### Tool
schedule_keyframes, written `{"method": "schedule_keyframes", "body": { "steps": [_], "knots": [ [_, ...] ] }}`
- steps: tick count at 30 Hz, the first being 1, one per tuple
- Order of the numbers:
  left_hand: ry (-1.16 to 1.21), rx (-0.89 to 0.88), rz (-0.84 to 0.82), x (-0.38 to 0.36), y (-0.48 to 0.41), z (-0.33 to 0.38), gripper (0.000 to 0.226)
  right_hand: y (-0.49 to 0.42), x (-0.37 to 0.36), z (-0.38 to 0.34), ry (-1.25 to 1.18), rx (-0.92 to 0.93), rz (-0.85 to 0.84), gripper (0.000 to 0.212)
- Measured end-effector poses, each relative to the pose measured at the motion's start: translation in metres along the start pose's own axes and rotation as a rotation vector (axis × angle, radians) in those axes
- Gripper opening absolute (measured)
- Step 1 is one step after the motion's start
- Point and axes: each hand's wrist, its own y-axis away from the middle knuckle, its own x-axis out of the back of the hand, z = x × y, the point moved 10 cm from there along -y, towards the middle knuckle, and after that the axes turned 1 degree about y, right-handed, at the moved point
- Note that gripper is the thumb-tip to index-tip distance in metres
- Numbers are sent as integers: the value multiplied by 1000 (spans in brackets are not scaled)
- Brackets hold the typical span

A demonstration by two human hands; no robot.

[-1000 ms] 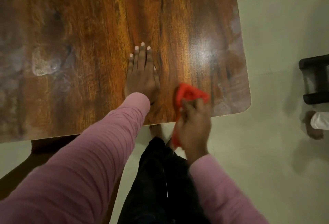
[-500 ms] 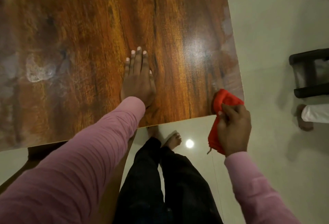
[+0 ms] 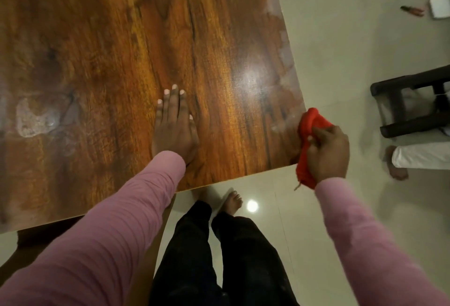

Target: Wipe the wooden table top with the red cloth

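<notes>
The glossy wooden table top (image 3: 109,50) fills the upper left of the head view. My left hand (image 3: 174,128) lies flat on it, palm down, fingers together, close to the near edge. My right hand (image 3: 327,152) grips the bunched red cloth (image 3: 310,130) at the table's near right corner. The cloth's upper part touches the corner edge and its lower part hangs off below the table edge. A pale smear (image 3: 36,118) sits at the left of the top, and whitish streaks (image 3: 280,30) run along the right edge.
A dark wooden stool (image 3: 414,103) stands on the pale tiled floor to the right. Another person's bare foot and white trouser leg (image 3: 414,159) are beside it. My own legs and bare feet (image 3: 231,208) stand below the table's near edge. Small items (image 3: 438,6) lie at top right.
My right hand has carried the red cloth rightward along the near edge, from beside my left hand to the table's right corner. My left hand stayed flat in place.
</notes>
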Motion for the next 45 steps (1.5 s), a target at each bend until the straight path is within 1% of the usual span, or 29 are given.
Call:
{"method": "schedule_keyframes", "body": {
  "steps": [1, 3, 4, 7, 9, 11, 14, 16, 19, 22, 25, 27, 29, 33, 37, 41, 43, 45],
  "knots": [
    [-11, 6, -3, -1, 0, 1, 54, -13, 3, 7, -11, -32, 2, 30],
    [-14, 25, -8, 0, 0, 0, 54, -14, -1, -8, -28, 10, 3, 29],
    [-13, 25, -7, 1, 0, 0, 54, -3, -6, -24, -33, 77, 1, 28],
    [10, 51, 7, 4, 0, 1, 53, 49, -22, -69, -51, 363, -9, 28],
    [57, 74, 38, 8, -4, 14, 54, 58, -23, -72, -49, 465, 7, 28],
    [85, 33, 49, 7, -15, 44, 56, 36, -19, -64, -29, 456, 34, 28],
    [104, -22, 42, -3, -40, 94, 57, -27, -16, -56, -65, 318, 53, 31],
    [117, 14, 38, -11, -61, 114, 57, -73, -17, -68, -100, 302, 35, 32],
    [96, 128, 18, -26, -82, 119, 55, -121, -22, -95, -98, 380, 2, 31],
    [17, 183, 7, -37, -84, 115, 56, -105, -24, -84, -139, 416, 13, 31],
    [-1, 195, 8, -36, -83, 116, 56, -36, -20, -38, -202, 439, 3, 34],
    [-10, 202, 13, -35, -84, 117, 56, 6, -17, -12, -187, 449, -26, 34],
    [-16, 207, 18, -34, -84, 118, 57, 20, -18, -1, -170, 470, -45, 33],
    [-31, 221, -2, -37, -83, 118, 57, -10, -19, -22, -179, 456, -43, 32],
    [-51, 227, 4, -37, -83, 119, 56, -83, -20, -64, -219, 458, -10, 28],
    [-40, 238, 30, -35, -83, 118, 56, -150, -25, -113, -180, 498, -8, 26],
    [-16, 244, 51, -34, -82, 116, 56, -151, -26, -118, -162, 496, -10, 28],
    [20, 251, 77, -32, -81, 114, 56, -118, -24, -117, -162, 573, -30, 32]
  ]
}}
